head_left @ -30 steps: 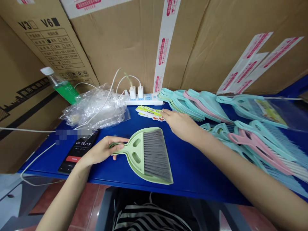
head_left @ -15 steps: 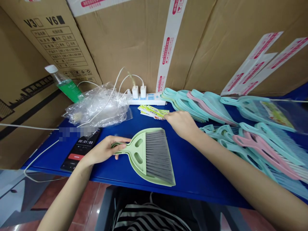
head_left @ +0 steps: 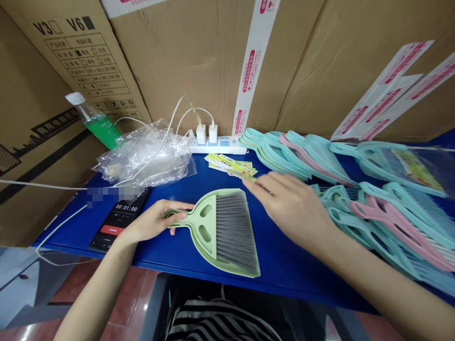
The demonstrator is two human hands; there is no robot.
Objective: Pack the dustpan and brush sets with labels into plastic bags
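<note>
Left hand pinching brush and dustpan together (likely keeping pair nested). Right hand, right of brush, pinching blurred card. Card pile beyond brush, presumably for reach.

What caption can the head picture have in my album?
Left hand holds a green brush and dustpan; right hand pinches a card.

Across the top of the frame you had brown cardboard with white tape printed in pink; at the left, a white-capped bottle with green on its body and, below it, a dark phone reading 00:01:00. Near the centre you had a white power strip holding two chargers; at the lower left, red floor tiles.
</note>
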